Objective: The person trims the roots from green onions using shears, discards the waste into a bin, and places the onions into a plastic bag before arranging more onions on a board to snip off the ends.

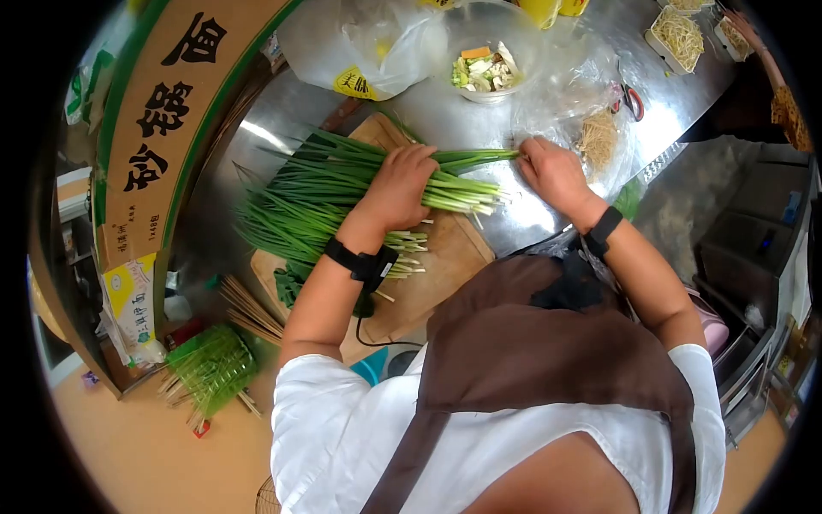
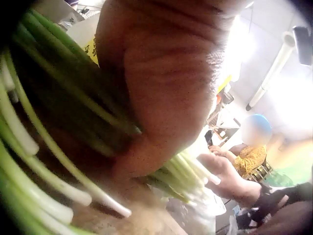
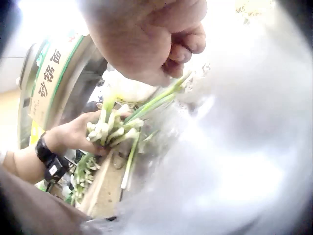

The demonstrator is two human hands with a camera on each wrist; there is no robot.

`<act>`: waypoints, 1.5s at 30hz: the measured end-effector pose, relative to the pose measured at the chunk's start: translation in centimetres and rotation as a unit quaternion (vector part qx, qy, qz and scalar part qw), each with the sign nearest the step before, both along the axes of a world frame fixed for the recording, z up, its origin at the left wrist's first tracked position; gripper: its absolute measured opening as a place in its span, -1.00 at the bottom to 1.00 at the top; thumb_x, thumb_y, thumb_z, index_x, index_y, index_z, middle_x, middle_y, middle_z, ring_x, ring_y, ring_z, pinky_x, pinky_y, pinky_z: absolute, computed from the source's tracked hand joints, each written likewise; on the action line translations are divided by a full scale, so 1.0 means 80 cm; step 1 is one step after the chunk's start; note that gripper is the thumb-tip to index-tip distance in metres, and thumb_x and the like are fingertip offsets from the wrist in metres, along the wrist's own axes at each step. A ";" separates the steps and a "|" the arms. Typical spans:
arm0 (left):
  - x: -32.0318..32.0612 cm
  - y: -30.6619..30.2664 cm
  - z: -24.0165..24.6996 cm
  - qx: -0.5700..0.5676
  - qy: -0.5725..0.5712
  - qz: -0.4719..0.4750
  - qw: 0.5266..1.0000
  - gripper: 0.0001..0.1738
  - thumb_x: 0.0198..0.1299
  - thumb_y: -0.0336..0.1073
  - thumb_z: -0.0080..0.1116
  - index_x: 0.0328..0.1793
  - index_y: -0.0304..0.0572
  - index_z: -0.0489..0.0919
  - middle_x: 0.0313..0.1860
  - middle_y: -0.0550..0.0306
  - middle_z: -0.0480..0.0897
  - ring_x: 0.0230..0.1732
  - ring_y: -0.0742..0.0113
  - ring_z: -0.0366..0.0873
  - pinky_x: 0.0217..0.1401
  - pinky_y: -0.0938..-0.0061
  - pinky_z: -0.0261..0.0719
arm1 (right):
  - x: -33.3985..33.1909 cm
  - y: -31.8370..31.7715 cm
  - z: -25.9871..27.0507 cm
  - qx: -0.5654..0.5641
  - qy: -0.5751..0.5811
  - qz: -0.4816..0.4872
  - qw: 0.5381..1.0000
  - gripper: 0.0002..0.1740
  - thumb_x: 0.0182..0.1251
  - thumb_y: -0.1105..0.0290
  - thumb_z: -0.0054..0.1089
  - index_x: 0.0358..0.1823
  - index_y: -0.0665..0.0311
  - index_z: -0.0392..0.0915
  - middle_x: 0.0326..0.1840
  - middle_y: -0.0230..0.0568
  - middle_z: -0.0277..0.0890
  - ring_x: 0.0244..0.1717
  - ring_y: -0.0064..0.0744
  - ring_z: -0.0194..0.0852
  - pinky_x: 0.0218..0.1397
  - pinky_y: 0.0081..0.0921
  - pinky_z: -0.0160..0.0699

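My left hand (image 1: 398,187) grips a bunch of scallions (image 1: 465,194) above a wooden cutting board (image 1: 458,253). Their white ends stick out to the right of the fist, and long green leaves trail left. More scallions (image 1: 291,214) lie across the board under the left forearm. Beyond the bunch's ends, my right hand (image 1: 552,176) pinches the end of a few stalks that stretch out past the others. In the right wrist view, the right hand's curled fingers (image 3: 181,51) close over those stalk ends (image 3: 173,90). The left palm hides the middle of the bunch.
A bowl of chopped vegetables (image 1: 488,73) and a white plastic bag (image 1: 368,51) stand at the back of the metal table. Red-handled scissors (image 1: 632,103) lie by clear plastic at right. A large cardboard box (image 1: 167,111) rises at left; another person (image 2: 252,154) is across the table.
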State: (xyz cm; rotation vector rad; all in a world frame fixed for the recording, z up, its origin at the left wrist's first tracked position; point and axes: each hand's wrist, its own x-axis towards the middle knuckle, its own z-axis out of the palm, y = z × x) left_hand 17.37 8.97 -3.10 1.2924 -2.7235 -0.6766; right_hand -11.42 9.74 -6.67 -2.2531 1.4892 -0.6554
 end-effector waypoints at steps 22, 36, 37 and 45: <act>-0.087 -0.029 -0.012 -0.037 0.187 0.050 0.980 -0.88 0.21 -0.38 0.16 -0.15 -0.20 0.60 -0.28 -0.01 0.60 -0.18 -0.08 0.53 -0.12 0.20 0.49 | 0.020 -0.005 0.003 0.325 -0.448 -0.107 0.826 -0.79 0.20 0.44 0.36 -0.20 0.34 0.55 -0.57 -0.48 0.41 -0.51 -0.67 0.33 -0.43 -0.62 0.35; -0.082 -0.024 -0.016 0.008 0.120 0.107 0.987 -0.85 0.34 -0.32 0.04 -0.07 -0.19 0.54 -0.31 -0.08 0.64 -0.22 -0.11 0.59 -0.17 0.21 0.53 | -0.021 -0.005 -0.032 -0.062 -0.276 -0.144 0.948 -0.89 0.22 0.41 0.30 -0.35 0.31 0.59 -0.52 -0.37 0.51 -0.51 -0.58 0.44 -0.42 -0.59 0.42; -0.078 -0.027 -0.023 0.026 0.113 0.126 0.985 -0.84 0.34 -0.32 0.03 -0.06 -0.21 0.53 -0.31 -0.08 0.65 -0.22 -0.10 0.59 -0.16 0.23 0.54 | -0.028 -0.005 -0.033 -0.032 -0.305 -0.171 0.936 -0.89 0.24 0.41 0.28 -0.35 0.31 0.59 -0.51 -0.37 0.52 -0.53 -0.59 0.43 -0.44 -0.60 0.41; -0.064 -0.044 -0.043 0.111 0.137 0.161 0.971 -0.80 0.33 -0.25 0.03 -0.07 -0.22 0.48 -0.23 -0.12 0.64 -0.16 -0.17 0.57 -0.09 0.15 0.51 | -0.065 0.003 -0.009 0.344 -0.531 -0.142 0.761 -0.89 0.39 0.39 0.16 -0.21 0.27 0.48 -0.53 -0.34 0.51 -0.64 -0.64 0.32 -0.59 -0.66 0.26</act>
